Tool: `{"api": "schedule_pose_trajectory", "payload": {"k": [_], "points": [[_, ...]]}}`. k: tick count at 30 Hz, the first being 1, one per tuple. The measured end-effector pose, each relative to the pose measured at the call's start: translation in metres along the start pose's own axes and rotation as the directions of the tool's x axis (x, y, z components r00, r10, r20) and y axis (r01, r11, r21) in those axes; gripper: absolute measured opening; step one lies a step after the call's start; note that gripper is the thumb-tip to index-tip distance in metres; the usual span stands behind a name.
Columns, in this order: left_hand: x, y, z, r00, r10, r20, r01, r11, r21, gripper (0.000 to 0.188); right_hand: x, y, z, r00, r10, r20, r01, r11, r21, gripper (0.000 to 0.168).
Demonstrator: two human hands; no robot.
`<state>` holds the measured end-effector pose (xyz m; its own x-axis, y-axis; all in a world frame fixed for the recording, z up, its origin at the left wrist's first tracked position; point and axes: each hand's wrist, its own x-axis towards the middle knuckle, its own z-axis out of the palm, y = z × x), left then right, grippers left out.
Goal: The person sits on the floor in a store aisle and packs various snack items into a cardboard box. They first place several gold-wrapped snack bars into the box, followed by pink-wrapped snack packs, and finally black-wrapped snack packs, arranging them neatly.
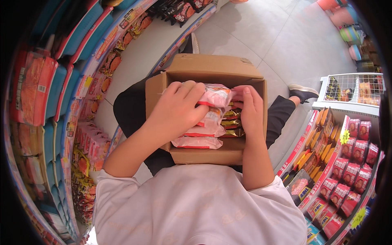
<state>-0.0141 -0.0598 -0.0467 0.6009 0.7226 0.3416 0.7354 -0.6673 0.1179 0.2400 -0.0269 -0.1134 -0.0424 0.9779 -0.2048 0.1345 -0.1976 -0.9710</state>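
Observation:
An open cardboard box (205,157) stands between the person's legs. In it, several pink-and-white snack packets (199,143) are stacked at the left, beside a row of gold-and-dark packets (231,124) at the right. My left hand (180,107) lies over the top of the pink stack, its fingers curled on the uppermost pink packet (216,95). My right hand (251,105) is at the right end of that same packet, fingertips at its crimped edge, above the gold packets. The left fingertips are partly hidden behind the packets.
Shelves with hanging snack packets (111,62) and blue trays (80,36) curve along the left. At the right are a white wire basket (352,105) and sloping racks with red cup-shaped packs (349,173). The person's shoes (303,92) rest on the tiled floor (245,33).

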Motion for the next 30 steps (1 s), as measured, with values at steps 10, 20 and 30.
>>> {"api": "schedule_pose_trajectory", "payload": {"k": [10, 20, 30], "points": [[0.001, -0.019, 0.051, 0.880, -0.186, 0.436, 0.231, 0.972, -0.052, 0.038, 0.000, 0.008, 0.028, 0.945, 0.153, 0.287, -0.112, 0.981, -0.156, 0.052], [-0.010, 0.006, 0.066, 0.877, -0.403, 0.261, 0.444, 0.888, -0.121, 0.059, 0.001, 0.019, 0.043, 0.905, 0.143, 0.401, -0.063, 0.976, -0.207, 0.064], [-0.012, 0.008, 0.074, 0.878, -0.384, 0.285, 0.404, 0.915, -0.013, 0.063, 0.000, 0.015, 0.036, 0.947, 0.053, 0.316, 0.046, 0.954, -0.297, 0.054]]}}
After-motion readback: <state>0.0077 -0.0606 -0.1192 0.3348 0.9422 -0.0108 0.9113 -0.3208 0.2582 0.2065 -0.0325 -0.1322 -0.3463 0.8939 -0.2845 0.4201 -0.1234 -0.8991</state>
